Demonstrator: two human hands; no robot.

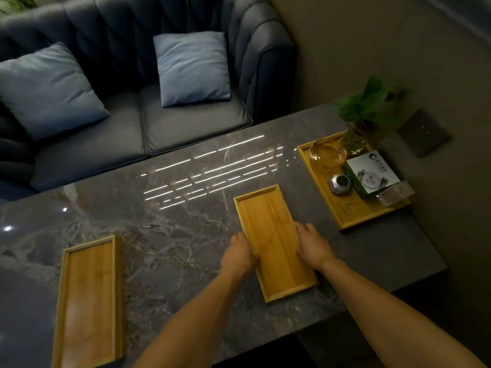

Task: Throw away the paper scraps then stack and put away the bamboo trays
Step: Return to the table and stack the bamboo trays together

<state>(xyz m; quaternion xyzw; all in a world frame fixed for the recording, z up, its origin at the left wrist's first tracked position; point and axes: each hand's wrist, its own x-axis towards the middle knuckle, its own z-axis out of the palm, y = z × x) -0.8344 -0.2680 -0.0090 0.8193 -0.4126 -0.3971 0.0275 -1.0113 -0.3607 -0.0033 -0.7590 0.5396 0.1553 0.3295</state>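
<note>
An empty bamboo tray (271,224) lies lengthwise on the dark marble table (172,229), right of the middle. My left hand (239,254) grips its left long edge and my right hand (313,247) grips its right long edge, both about halfway along. A second empty bamboo tray (89,298) lies flat near the table's front left, apart from both hands. No paper scraps show in either tray.
A larger bamboo tray (345,216) at the table's right end carries a glass bowl (328,154), a potted plant (364,120), a white and green box (372,172) and a small metal object (341,184). A blue sofa (132,123) with two cushions stands behind the table.
</note>
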